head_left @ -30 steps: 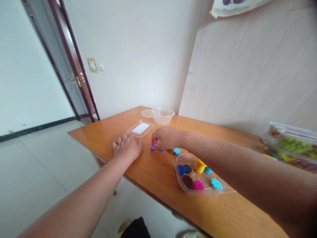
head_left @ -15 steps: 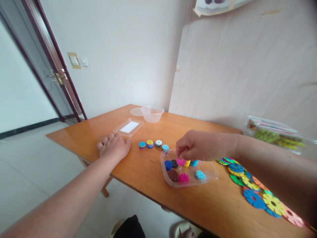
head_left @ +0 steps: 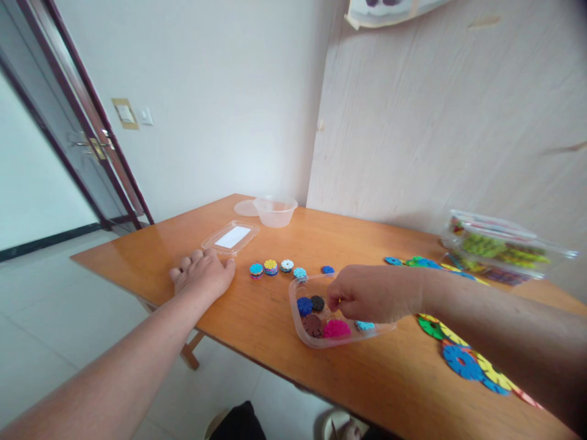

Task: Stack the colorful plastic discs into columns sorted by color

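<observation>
Right hand: fingers bunched down inside the tray; pinch hidden.
Left hand: flat on bench, fingers together.
Risk: the unheld tray may skid, spilling discs.

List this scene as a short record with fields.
left hand: flat on table, beside lid
right hand: fingers down in tray, among discs; grasp unclear
tray contents: blue, black, brown, pink, cyan discs
row: five small discs on table, beyond tray
far end: bowl
right side: large discs, box
</observation>
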A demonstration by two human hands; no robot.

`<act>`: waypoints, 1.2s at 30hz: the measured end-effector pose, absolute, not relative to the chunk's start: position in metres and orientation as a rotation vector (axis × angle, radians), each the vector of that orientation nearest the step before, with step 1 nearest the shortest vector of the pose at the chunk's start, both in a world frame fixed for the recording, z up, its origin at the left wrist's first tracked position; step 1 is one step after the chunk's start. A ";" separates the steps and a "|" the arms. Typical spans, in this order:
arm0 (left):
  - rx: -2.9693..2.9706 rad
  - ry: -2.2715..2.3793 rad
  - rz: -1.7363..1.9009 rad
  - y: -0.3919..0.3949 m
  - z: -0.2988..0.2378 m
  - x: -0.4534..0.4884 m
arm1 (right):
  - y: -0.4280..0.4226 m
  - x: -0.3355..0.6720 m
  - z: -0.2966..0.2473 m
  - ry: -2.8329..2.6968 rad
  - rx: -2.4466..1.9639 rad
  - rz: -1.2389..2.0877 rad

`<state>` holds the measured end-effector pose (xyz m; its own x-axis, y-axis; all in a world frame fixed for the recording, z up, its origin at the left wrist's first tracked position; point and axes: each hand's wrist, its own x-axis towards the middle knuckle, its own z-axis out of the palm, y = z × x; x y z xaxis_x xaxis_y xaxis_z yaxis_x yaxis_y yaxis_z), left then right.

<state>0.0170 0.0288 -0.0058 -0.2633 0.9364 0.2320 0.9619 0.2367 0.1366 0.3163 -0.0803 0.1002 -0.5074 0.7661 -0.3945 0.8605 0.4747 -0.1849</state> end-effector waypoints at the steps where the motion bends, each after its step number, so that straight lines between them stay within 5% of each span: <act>1: -1.841 -2.390 -0.384 0.029 -0.006 0.017 | -0.082 0.315 0.100 2.443 1.413 -0.525; 18: -1.843 -2.392 -0.378 0.028 -0.005 0.018 | -0.085 0.312 0.099 2.495 1.366 -0.640; 26: -1.844 -2.388 -0.379 0.028 -0.006 0.017 | -0.061 0.340 0.123 2.547 1.864 -0.408; 36: -1.838 -2.368 -0.380 0.026 -0.005 0.018 | -0.018 0.308 0.099 2.693 1.702 -0.250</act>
<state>0.0182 0.0259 -0.0051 -0.2555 0.9350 0.2460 0.9650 0.2313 0.1234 0.3082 -0.0183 0.0990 -0.4313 0.9014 -0.0379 0.8930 0.4205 -0.1605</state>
